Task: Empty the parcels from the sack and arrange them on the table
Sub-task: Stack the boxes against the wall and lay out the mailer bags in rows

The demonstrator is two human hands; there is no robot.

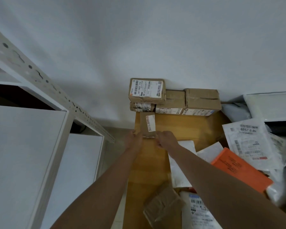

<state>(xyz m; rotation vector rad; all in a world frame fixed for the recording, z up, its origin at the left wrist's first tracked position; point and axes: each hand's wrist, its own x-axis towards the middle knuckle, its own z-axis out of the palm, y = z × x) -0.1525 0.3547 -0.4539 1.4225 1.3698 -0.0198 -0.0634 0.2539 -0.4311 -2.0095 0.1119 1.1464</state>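
Parcel (147, 125) lies on the tabletop (180, 124), grasped at its near end by left hand (133, 140) and right hand (165, 139); stacked boxes (172, 98) stand just beyond it.

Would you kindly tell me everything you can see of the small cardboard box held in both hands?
The small cardboard box is plain brown and elongated, with a white shipping label on its top face and another strip at its near end. It lies flat, lengthwise, on the wooden table, its far end at or touching the stacked boxes by the wall. The left hand and right hand grip its near corners.
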